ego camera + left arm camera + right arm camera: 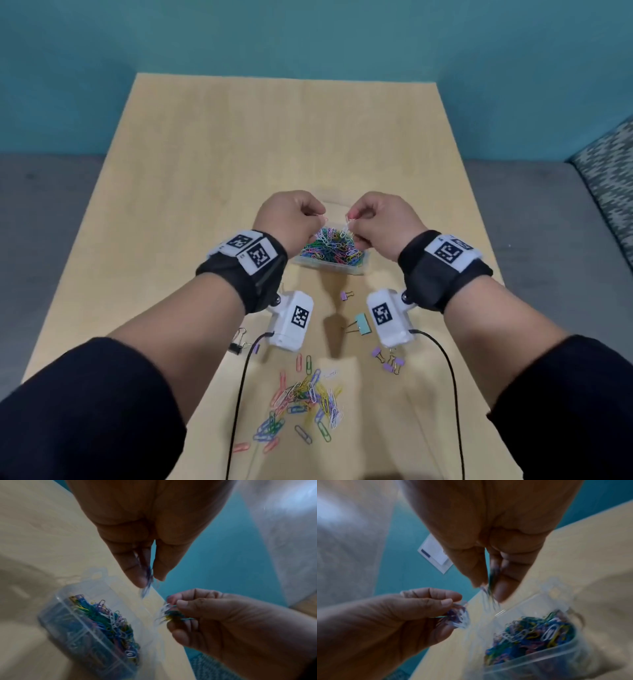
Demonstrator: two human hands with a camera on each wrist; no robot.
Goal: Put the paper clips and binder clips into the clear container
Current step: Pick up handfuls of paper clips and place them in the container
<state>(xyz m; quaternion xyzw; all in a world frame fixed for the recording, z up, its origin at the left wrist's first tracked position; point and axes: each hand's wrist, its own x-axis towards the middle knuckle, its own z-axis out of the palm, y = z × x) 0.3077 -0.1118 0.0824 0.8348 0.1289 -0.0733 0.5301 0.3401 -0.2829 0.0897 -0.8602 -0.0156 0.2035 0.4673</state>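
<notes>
The clear container (356,268) sits mid-table, heaped with coloured paper clips (329,248). Both hands hover over its far edge. My left hand (308,219) pinches a small bunch of paper clips (147,586) between thumb and fingers. My right hand (356,221) pinches another bunch (489,595). More loose paper clips (305,397) lie in a pile near the table's front edge. Binder clips lie scattered: a teal one (361,323), a small purple one (346,295), a purple group (388,359) and black and purple ones (241,342) at the left.
The light wooden table (205,154) stands on grey floor before a teal wall. A patterned cushion (609,178) shows at the right. Black cables (239,394) from the wrist cameras hang over the front of the table.
</notes>
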